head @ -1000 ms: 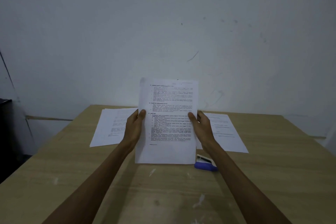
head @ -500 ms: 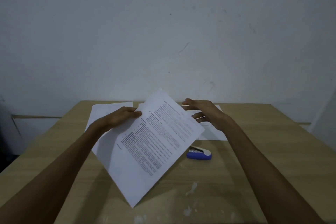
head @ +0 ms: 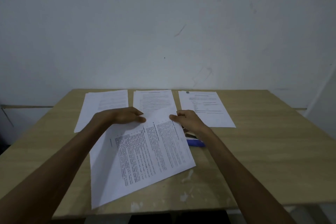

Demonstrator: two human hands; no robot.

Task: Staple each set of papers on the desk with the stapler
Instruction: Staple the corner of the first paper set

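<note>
Four sets of papers (head: 140,160), one partly hidden blue stapler (head: 196,144), two hands (head: 127,117), one desk (head: 263,151).

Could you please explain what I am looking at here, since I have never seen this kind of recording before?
There is no machine here: a camera worn on a person's head looks forward and down at their bare hands. A wooden desk stands against a pale wall. Three sets of papers lie in a row at its far edge: left, middle and right. The left hand and right hand touch the far end of a fourth, turned set of printed pages on the desk. A blue stapler lies partly hidden beside it, under the right wrist.
</note>
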